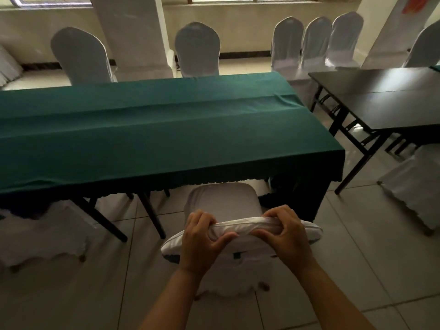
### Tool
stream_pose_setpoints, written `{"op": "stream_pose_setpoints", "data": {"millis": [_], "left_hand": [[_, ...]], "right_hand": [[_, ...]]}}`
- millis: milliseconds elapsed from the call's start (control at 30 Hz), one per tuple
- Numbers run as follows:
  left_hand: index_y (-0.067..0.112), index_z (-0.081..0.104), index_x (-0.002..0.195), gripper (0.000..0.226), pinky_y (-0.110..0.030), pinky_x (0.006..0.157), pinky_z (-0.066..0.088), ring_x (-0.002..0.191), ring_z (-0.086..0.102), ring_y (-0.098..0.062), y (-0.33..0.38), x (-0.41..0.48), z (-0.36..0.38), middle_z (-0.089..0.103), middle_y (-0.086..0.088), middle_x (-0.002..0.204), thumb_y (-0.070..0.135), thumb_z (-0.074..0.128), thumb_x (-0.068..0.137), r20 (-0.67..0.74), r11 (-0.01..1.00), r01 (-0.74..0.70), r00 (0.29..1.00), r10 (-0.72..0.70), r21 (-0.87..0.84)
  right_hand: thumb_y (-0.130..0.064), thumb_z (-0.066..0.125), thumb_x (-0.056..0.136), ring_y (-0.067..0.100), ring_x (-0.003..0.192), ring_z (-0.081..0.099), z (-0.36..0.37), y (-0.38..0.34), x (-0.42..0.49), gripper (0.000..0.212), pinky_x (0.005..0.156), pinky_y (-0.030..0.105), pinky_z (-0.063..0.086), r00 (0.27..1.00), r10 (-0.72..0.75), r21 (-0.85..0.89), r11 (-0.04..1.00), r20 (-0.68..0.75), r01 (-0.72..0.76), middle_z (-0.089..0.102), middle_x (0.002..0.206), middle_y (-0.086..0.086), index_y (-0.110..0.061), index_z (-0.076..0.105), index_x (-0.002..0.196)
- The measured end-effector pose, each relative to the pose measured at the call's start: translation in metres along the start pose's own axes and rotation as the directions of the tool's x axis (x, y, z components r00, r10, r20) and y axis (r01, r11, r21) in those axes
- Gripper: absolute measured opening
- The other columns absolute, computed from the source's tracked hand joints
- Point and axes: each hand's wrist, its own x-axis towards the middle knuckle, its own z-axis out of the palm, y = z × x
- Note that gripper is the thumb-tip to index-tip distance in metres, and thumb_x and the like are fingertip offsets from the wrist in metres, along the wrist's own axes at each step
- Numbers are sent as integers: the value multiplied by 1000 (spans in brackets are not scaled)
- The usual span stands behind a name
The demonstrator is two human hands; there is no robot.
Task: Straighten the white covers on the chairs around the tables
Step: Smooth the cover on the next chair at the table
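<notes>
A chair in a white cover (222, 198) stands right below me, its seat pushed partly under the green-clothed table (147, 129). Both hands grip the cover's top edge (245, 228) along the chair back. My left hand (201, 239) pinches the fabric at the left side, thumb in front and fingers curled over the rim. On the right side, my right hand (287, 234) clutches the same bunched edge. The cover's skirt (234, 279) hangs down the back of the chair to the tiled floor.
Covered chairs stand across the table (81, 55) (197, 50) and in a row at the back right (316, 41). A bare dark folding table (385, 101) is at right, with another covered chair (414, 184) beside it. A covered chair (40, 234) sits at my left.
</notes>
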Motion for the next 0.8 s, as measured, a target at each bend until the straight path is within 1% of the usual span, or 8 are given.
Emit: {"op": "stream_pose_setpoints", "data": {"millis": [100, 200, 300, 333, 400, 467, 567, 800], "left_hand": [[9, 58, 76, 57, -23, 61, 38, 72, 50, -21, -4, 31, 18, 54, -6, 80, 65, 66, 73, -15, 1000, 16, 1000, -16, 7], [10, 57, 76, 56, -27, 62, 41, 73, 50, -21, -11, 62, 36, 53, -5, 80, 64, 69, 72, -34, 999, 34, 999, -33, 14], [13, 56, 77, 58, -18, 65, 36, 74, 47, -18, -24, 98, 52, 50, 0, 81, 70, 65, 73, -54, 999, 49, 997, -48, 15], [13, 55, 77, 60, -15, 66, 34, 74, 46, -16, -31, 116, 61, 50, 1, 81, 73, 63, 74, -60, 998, 63, 996, -61, 25], [14, 55, 77, 62, -15, 66, 34, 74, 43, -14, -37, 131, 65, 49, 3, 81, 76, 59, 75, -69, 998, 46, 997, -43, 45], [14, 55, 76, 62, -21, 64, 37, 73, 43, -15, -46, 153, 77, 49, 3, 80, 76, 59, 76, -88, 996, 58, 995, -52, 68], [14, 54, 76, 63, -29, 63, 40, 74, 44, -17, -57, 187, 90, 48, 4, 80, 76, 58, 77, -108, 994, 71, 992, -62, 82], [11, 53, 75, 66, -25, 65, 32, 73, 41, -18, -76, 245, 106, 46, 1, 79, 77, 53, 79, -102, 991, 59, 994, -47, 118]], "right_hand": [[-62, 73, 65, 19, 80, 57, -1, 16, 38, 54, 67, 33, 53, 1000, -21, 32, 999, -1, 21, 59, 89, 3, -14, 63, 89], [-63, 72, 65, 18, 78, 56, 2, 35, 76, 53, 66, 29, 49, 999, -43, 38, 998, 1, 43, 58, 87, 2, -16, 62, 87], [-61, 74, 65, 14, 78, 54, 9, 53, 118, 48, 66, 26, 46, 998, -56, 57, 997, -6, 57, 56, 85, -4, -19, 61, 85], [-60, 75, 65, 12, 78, 54, 12, 64, 138, 47, 66, 26, 47, 998, -58, 70, 996, -1, 58, 56, 85, -5, -20, 61, 84], [-61, 76, 67, 12, 78, 53, 17, 67, 154, 47, 66, 29, 48, 997, -78, 61, 995, -5, 78, 56, 86, -5, -21, 60, 85], [-65, 73, 68, 13, 78, 52, 22, 76, 179, 48, 66, 31, 48, 996, -88, 57, 994, -12, 89, 56, 87, -5, -23, 59, 86], [-65, 73, 67, 16, 79, 53, 27, 85, 216, 50, 68, 36, 49, 997, -73, 69, 995, -14, 74, 57, 87, -5, -20, 61, 85], [-64, 71, 69, 18, 80, 54, 40, 100, 271, 48, 69, 38, 50, 997, -65, 72, 995, -51, 68, 57, 88, -3, -20, 60, 85]]}}
